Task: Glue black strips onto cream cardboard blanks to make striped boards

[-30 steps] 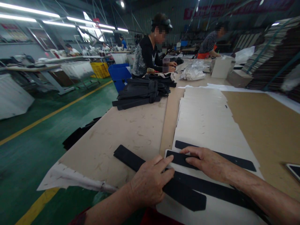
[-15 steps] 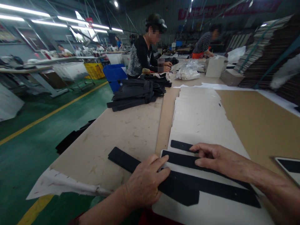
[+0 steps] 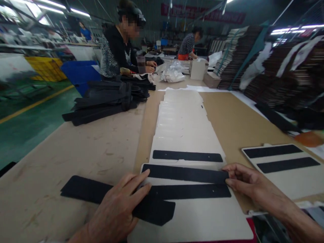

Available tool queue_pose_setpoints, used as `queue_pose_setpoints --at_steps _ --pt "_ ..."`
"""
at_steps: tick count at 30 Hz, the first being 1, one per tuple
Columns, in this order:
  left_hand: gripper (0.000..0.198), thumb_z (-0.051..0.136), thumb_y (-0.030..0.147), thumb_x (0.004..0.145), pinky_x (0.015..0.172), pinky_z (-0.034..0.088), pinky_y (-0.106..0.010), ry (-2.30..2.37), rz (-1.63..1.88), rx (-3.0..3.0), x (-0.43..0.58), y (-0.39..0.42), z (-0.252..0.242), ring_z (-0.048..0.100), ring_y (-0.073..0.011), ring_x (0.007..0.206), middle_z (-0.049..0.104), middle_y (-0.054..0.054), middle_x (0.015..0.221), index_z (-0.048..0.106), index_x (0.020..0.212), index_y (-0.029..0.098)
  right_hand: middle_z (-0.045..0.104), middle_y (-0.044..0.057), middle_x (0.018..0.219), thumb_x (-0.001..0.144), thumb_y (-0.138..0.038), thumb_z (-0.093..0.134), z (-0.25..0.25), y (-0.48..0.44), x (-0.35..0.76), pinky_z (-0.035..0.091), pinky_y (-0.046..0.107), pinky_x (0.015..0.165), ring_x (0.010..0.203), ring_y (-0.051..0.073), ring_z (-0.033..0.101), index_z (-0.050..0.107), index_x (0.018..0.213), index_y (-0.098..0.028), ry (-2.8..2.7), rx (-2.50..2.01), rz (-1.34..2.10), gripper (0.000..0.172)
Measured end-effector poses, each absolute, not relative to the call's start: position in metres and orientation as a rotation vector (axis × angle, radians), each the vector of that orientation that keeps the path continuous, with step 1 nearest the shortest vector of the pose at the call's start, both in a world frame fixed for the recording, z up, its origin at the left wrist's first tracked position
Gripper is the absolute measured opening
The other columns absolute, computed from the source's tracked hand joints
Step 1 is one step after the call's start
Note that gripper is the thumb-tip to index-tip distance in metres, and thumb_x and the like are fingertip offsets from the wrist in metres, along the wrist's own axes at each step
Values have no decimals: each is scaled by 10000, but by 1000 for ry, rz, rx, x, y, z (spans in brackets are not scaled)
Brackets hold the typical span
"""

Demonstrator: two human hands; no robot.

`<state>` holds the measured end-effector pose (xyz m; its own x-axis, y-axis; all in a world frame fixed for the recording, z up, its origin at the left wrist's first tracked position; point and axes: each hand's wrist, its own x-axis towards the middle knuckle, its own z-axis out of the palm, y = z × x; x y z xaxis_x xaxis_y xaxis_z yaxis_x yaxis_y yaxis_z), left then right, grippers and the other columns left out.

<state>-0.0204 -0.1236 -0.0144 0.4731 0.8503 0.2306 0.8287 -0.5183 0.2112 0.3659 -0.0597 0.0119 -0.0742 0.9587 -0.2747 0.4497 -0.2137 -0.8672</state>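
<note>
A white panel lies in front of me with two black strips across it. My right hand pinches the right end of the upper strip between thumb and fingers. On that strip's left end rests a fingertip of my left hand. The same hand grips a small bundle of black strips, which sticks out on both sides of it, its angled end over the panel. Below the upper strip lies the lower strip, its left end hidden near my left fingers.
Overlapping white panels run away from me, the nearest bearing a black strip. At right lies a panel with two strips. A heap of black strips sits at left. Two people work beyond, near a plastic bag and tall stacks.
My view has swung right. My right hand has moved along the upper strip to its right end, and that strip now lies straighter. My left hand still holds the bundle.
</note>
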Motion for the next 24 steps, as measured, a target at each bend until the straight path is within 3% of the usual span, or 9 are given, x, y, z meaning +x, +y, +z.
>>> queue_pose_setpoints --at_steps 3,7,15,24 --pt "615 438 -1 641 956 498 -432 1499 501 2688 -21 -123 -14 482 -264 1185 479 -55 1449 604 1188 227 488 -43 669 681 -477 732 10 -63 361 415 228 546 581 108 459 583 868 -211 -1387 -1627 1366 358" --pt "586 435 10 674 954 507 -415 1520 505 2720 -22 -122 -12 503 -256 1182 504 -51 1432 620 1182 238 468 -45 699 735 -424 674 9 -65 355 409 238 582 619 113 459 510 813 -218 -1379 -1624 1335 274" --pt "579 456 33 668 939 518 -400 1515 483 2771 -25 -122 -15 528 -255 1174 524 -44 1420 637 1175 246 518 -38 720 755 -343 610 4 -55 353 414 256 632 668 133 505 519 869 -223 -1494 -1711 1110 189" --pt "571 450 46 664 932 522 -392 1525 496 2808 -24 -122 -15 540 -249 1149 548 -39 1392 634 1166 246 554 -47 646 743 -312 567 13 -49 342 397 263 590 620 146 527 522 824 -230 -1592 -1873 927 125"
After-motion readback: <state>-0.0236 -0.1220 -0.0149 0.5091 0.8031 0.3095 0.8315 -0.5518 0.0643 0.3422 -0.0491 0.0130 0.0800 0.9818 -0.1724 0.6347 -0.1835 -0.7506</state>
